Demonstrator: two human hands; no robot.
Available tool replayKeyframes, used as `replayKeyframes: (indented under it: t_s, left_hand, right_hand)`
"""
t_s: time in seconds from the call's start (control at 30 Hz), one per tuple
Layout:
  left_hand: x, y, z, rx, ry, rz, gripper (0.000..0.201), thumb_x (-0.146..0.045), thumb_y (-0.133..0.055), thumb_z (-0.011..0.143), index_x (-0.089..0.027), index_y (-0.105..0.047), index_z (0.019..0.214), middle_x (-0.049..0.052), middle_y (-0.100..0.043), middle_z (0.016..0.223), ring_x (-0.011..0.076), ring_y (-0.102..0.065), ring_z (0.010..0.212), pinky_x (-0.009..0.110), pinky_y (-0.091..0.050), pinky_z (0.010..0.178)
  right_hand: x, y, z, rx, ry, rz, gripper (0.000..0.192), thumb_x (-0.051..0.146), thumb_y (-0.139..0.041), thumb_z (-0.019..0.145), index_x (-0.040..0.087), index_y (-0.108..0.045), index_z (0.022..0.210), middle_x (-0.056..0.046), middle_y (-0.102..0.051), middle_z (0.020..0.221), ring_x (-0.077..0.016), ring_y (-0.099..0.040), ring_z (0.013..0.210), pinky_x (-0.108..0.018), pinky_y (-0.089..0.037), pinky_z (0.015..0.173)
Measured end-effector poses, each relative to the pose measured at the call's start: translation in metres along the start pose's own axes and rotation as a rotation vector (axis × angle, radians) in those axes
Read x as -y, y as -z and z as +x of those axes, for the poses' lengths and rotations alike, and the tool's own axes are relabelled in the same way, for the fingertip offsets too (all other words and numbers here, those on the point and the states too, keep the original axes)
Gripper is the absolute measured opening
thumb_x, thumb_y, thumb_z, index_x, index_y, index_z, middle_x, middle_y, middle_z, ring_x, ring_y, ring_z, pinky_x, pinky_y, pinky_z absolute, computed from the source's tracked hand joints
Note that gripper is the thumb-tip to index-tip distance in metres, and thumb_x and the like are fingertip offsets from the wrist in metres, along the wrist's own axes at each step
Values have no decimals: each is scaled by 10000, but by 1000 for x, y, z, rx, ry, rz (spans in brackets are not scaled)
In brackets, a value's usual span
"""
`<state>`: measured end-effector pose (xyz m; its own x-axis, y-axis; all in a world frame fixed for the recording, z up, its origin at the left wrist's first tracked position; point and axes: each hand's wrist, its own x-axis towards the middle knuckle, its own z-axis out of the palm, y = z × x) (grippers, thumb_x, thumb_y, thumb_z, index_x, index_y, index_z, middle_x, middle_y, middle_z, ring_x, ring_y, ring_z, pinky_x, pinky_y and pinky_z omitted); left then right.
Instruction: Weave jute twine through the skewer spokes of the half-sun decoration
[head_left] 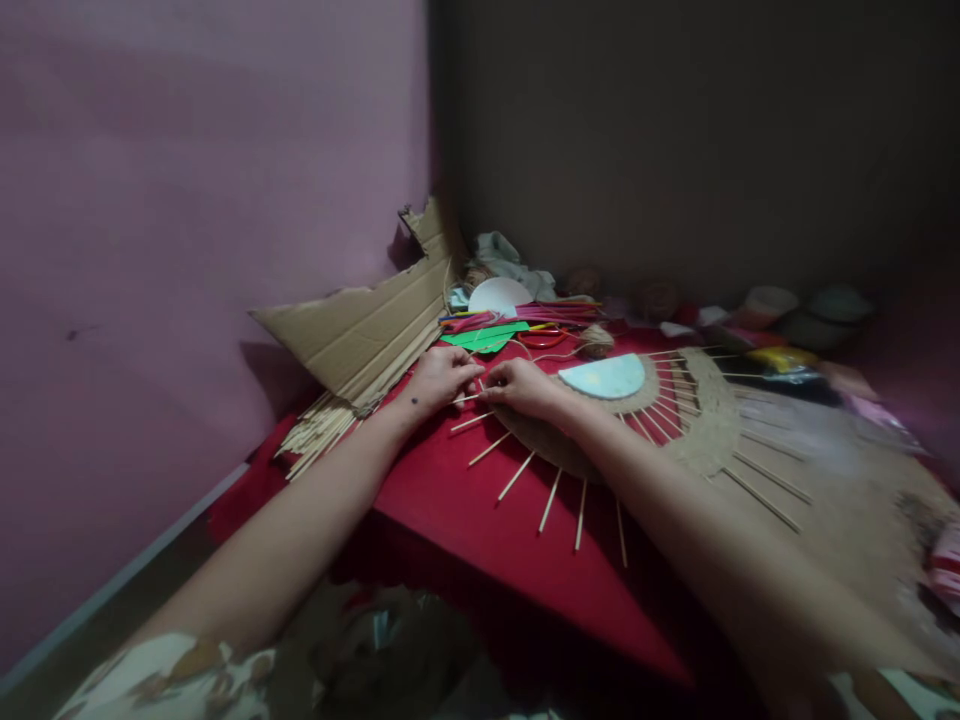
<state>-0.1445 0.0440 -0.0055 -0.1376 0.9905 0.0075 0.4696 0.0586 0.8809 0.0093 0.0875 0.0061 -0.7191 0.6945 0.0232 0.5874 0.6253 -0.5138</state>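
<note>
Tan, rough-textured material forms a broad half-ring (709, 420) that spreads rightward from beneath the fingers of the right hand (523, 386), with thin pale wooden sticks (517, 476) fanning out below and to the right of those fingers, and that fan is what I would watch. From my end I see the left hand (444, 378) and the right hand almost meeting at the fan's leftmost sticks, the fingers of each curled close to a pinch; they hide the contact, so I cannot tell which of them grips a stick, a thread or nothing. If I pushed sideways here, I judge a slender stick could snap or twist out of line. The right forearm crosses above the half-ring, so lowering it might press on the sticks or the pale blue half-disc (602, 377) right of the fingers. A loose strand from the brown twine ball (596, 341), beyond the fingers, could snag on the red-handled scissors (541, 336) if tugged. Some stick tips overhang the near edge of the red-covered table (465, 540), where a sleeve could catch them. Left of the fingers, a swinging elbow could scatter the loose bundle of pale sticks (315, 435).
</note>
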Motion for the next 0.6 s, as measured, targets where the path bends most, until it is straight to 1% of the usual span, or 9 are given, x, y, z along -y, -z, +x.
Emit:
replayKeyframes:
  t_s: [0.1, 0.2, 0.3, 0.4, 0.47, 0.53, 0.6]
  left_hand:
    - [-2, 6, 1, 36, 55, -63, 128, -213, -549, 807, -148, -527, 699, -16, -601, 551, 92, -525, 358, 202, -399, 359]
    - [-1, 16, -2, 91, 103, -87, 183, -218, -594, 771, -137, -517, 626, -8, -577, 506, 78, -493, 341, 184, -348, 340]
    - [1, 29, -11, 159, 132, -95, 168, -225, -643, 721, -129, -546, 624, -12, -557, 463, 70, -473, 332, 169, -284, 326]
    - [1, 40, -22, 222, 160, -96, 158, -235, -661, 700, -122, -573, 634, -1, -569, 462, 71, -485, 341, 165, -267, 332]
    - [2, 44, -30, 259, 179, -95, 165, -244, -673, 691, -119, -583, 632, 12, -593, 491, 74, -507, 359, 163, -266, 338]
    - [2, 45, -37, 263, 195, -99, 173, -260, -682, 688, -121, -591, 641, 15, -606, 516, 71, -515, 374, 162, -267, 346]
    - [4, 44, -44, 243, 202, -104, 193, -290, -685, 691, -123, -598, 651, 20, -615, 534, 66, -505, 375, 167, -264, 349]
  right_hand:
    - [-1, 1, 0, 12, -29, 68, 159, 315, -646, 791, 165, -697, 779, 28, -616, 660, -114, -536, 650, -219, -326, 575]
    - [0, 2, -3, -7, -43, 117, 148, 304, -654, 782, 161, -691, 774, 27, -611, 669, -113, -531, 659, -221, -328, 584]
    - [3, 5, -7, -29, -44, 154, 137, 295, -650, 783, 164, -688, 765, 25, -615, 680, -113, -529, 663, -226, -338, 605]
    - [2, 7, -10, -54, -49, 177, 143, 294, -634, 802, 168, -688, 762, 23, -619, 679, -113, -536, 666, -230, -350, 634]
    - [0, 6, -10, -69, -59, 181, 137, 280, -636, 802, 162, -690, 760, 22, -617, 668, -114, -540, 665, -232, -356, 645]
    - [-3, 4, -10, -84, -65, 182, 117, 266, -655, 790, 162, -704, 810, 23, -624, 676, -115, -546, 669, -234, -364, 658]
    - [-4, 2, -10, -94, -61, 180, 147, 263, -667, 786, 184, -717, 899, 28, -644, 704, -117, -559, 684, -239, -375, 684]
